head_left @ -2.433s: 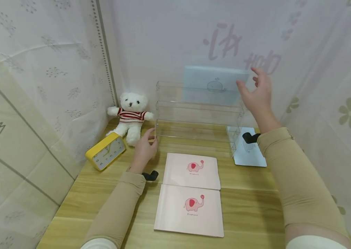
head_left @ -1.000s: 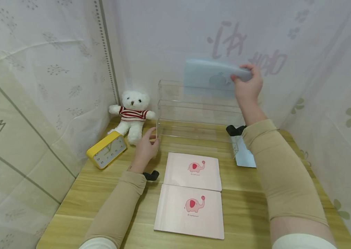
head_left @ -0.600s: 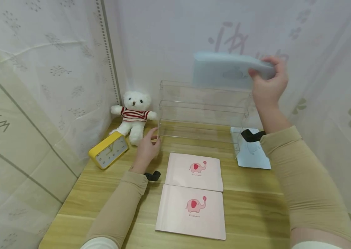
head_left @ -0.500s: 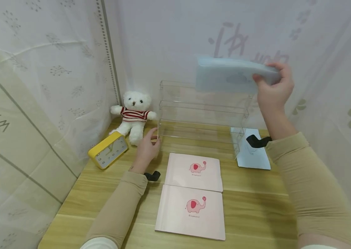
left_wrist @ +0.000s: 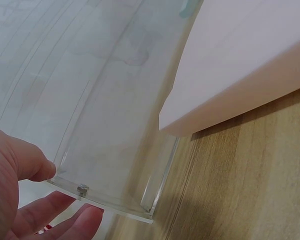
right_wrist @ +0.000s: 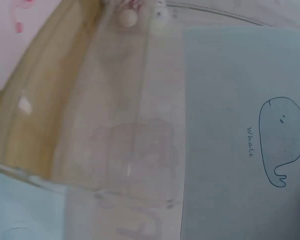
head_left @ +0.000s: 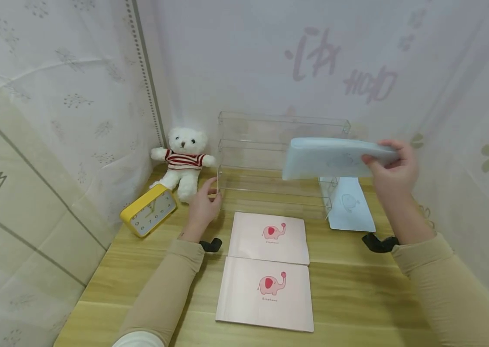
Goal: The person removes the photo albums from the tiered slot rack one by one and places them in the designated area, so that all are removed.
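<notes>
My right hand (head_left: 396, 176) pinches a light blue book (head_left: 326, 158) by its right end, thumb in front and fingers behind. It hangs tilted above the table, overlapping the right part of a clear acrylic tiered rack (head_left: 270, 191) in the head view. A whale drawing and the word "Whale" show on its cover (right_wrist: 225, 150) in the right wrist view. At the rack's left side, my left hand (head_left: 203, 207) holds the upright side panel (left_wrist: 110, 204), thumb on one face and fingers on the other.
Two pink elephant books, one farther (head_left: 287, 248) and one nearer (head_left: 244, 303), lie before the rack. Another blue whale book (head_left: 363, 219) lies at its right end. A white teddy bear (head_left: 185, 161) and a yellow clock (head_left: 144, 202) stand left. Curtains surround the wooden table (head_left: 348, 299).
Earlier the blue book stood in the rack's top tier beside my spread right hand. That hand gripped it, lifted it out and brought it down to the right. My left hand stays put.
</notes>
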The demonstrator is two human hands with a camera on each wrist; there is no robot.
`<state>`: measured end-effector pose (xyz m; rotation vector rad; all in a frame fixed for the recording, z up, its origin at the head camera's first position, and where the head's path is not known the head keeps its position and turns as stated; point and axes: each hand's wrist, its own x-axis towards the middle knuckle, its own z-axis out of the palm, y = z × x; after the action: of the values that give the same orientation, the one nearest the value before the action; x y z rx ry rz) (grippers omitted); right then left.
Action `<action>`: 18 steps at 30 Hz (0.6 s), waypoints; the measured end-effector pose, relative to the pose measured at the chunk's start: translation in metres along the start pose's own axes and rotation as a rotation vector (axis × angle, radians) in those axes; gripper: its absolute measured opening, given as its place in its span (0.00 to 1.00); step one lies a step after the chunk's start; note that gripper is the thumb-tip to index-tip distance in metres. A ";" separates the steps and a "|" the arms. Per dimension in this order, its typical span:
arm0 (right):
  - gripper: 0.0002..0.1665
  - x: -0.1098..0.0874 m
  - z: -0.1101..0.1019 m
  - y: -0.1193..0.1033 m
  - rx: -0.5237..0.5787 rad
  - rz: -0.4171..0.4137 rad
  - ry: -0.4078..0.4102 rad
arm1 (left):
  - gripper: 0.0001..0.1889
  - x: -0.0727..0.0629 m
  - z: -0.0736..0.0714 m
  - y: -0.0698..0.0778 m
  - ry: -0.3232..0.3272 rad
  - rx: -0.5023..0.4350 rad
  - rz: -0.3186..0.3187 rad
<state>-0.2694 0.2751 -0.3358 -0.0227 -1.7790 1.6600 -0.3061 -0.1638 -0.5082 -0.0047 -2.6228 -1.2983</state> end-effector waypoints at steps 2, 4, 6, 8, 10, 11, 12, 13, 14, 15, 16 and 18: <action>0.24 -0.008 -0.014 0.010 -0.025 0.070 -0.005 | 0.29 0.000 0.000 0.001 -0.002 -0.002 0.001; 0.24 -0.016 -0.028 0.020 -0.036 0.135 -0.006 | 0.29 -0.001 -0.001 0.002 -0.009 -0.006 0.001; 0.23 -0.024 -0.041 0.028 -0.066 0.187 -0.018 | 0.29 -0.001 -0.001 0.003 -0.021 -0.009 -0.001; 0.21 -0.031 -0.052 0.035 -0.103 0.210 -0.035 | 0.29 -0.001 -0.001 0.003 -0.028 -0.014 -0.001; 0.20 -0.037 -0.063 0.042 -0.178 0.219 -0.070 | 0.28 -0.001 -0.001 0.004 -0.025 -0.020 -0.001; 0.20 -0.040 -0.068 0.046 -0.215 0.219 -0.092 | 0.29 -0.001 -0.001 0.004 -0.024 -0.019 -0.001; 0.19 -0.043 -0.073 0.049 -0.252 0.216 -0.115 | 0.28 -0.001 -0.001 0.004 -0.021 -0.019 0.000; 0.19 -0.045 -0.077 0.053 -0.297 0.209 -0.145 | 0.29 -0.001 -0.001 0.004 -0.016 -0.021 -0.001; 0.19 -0.047 -0.082 0.056 -0.329 0.208 -0.176 | 0.29 -0.001 -0.001 0.004 -0.013 -0.021 -0.003; 0.18 -0.049 -0.087 0.060 -0.356 0.203 -0.204 | 0.29 -0.001 -0.001 0.004 -0.009 -0.019 -0.006; 0.18 -0.051 -0.091 0.064 -0.366 0.199 -0.229 | 0.29 -0.001 -0.001 0.004 -0.010 -0.015 -0.009; 0.18 -0.055 -0.100 0.071 -0.388 0.204 -0.273 | 0.29 -0.001 -0.001 0.004 -0.010 -0.014 -0.016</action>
<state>-0.2093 0.3498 -0.4299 -0.1630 -2.3548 1.4819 -0.3047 -0.1622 -0.5043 0.0079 -2.6274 -1.3256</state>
